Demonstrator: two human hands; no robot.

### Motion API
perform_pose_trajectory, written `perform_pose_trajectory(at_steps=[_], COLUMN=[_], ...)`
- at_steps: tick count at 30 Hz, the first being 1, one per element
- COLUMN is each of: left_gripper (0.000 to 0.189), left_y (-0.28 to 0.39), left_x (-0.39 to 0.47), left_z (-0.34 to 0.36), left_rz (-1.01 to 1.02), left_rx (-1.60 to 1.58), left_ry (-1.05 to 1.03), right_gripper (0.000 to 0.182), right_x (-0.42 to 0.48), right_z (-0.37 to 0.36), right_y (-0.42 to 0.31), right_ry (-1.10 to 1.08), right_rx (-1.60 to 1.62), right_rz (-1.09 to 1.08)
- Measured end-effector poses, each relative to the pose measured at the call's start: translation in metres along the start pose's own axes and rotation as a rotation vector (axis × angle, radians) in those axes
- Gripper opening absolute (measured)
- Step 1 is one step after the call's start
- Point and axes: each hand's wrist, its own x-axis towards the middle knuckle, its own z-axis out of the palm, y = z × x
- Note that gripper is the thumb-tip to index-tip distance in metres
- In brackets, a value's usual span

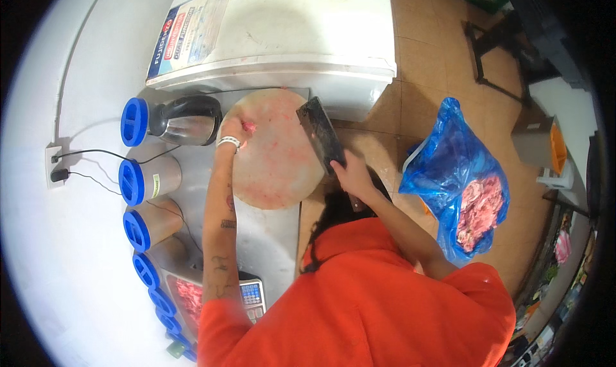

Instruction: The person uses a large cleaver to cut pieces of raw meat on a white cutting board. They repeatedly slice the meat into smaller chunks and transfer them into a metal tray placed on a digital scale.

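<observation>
My left hand (233, 130), with a white band at the wrist, is at the left edge of a round, pale chopping board (276, 157). Its fingers are closed around a small piece of raw pink meat (249, 126). Red smears and tiny scraps mark the board's surface. In my right hand (356, 177) is the handle of a broad, dark cleaver (320, 131). The blade is raised along the board's right edge, its far end pointing towards the white freezer (284, 40).
Blue-lidded canisters (166, 179) and a black-and-steel appliance (190, 120) line the wall. Beside my left arm are a tray of raw meat (188, 297) and a digital scale (251, 294). On the right, a blue plastic bag (435, 174) holds chopped meat (479, 208). Cords run to an outlet (55, 167).
</observation>
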Motion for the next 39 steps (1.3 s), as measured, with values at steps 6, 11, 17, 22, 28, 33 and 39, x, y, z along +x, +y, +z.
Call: perform_pose_trajectory(at_steps=[6, 11, 17, 22, 28, 33, 39], left_gripper=[0.028, 0.021, 0.021, 0.02, 0.024, 0.036, 0.034], left_y=[0.02, 0.073, 0.066, 0.067, 0.102, 0.075, 0.061], left_x=[-0.034, -0.084, -0.1, -0.101, -0.119, -0.108, -0.124], left_z=[0.029, 0.06, 0.058, 0.067, 0.101, 0.077, 0.047], left_rz=[-0.001, -0.265, -0.147, -0.037, 0.132, -0.138, -0.13], left_rx=[-0.744, -1.069, -0.856, -0.717, -0.307, -0.403, -1.89], left_ry=[0.009, 0.108, 0.207, 0.08, 0.476, 0.1, -0.141], right_gripper=[0.031, 0.032, 0.031, 0.031, 0.028, 0.027, 0.025], right_x=[-0.004, 0.006, 0.009, 0.012, 0.012, 0.01, -0.001], right_z=[-0.009, 0.005, 0.008, 0.014, -0.002, -0.008, -0.024], right_y=[-0.014, -0.015, -0.028, -0.017, -0.01, 0.008, -0.014], right_ry=[0.0, 0.037, -0.046, -0.033, -0.01, 0.035, -0.015], right_rx=[0.003, -0.137, -0.06, -0.046, -0.027, -0.039, 0.034], right_rz=[-0.02, -0.14, -0.033, 0.02, 0.061, -0.007, 0.111])
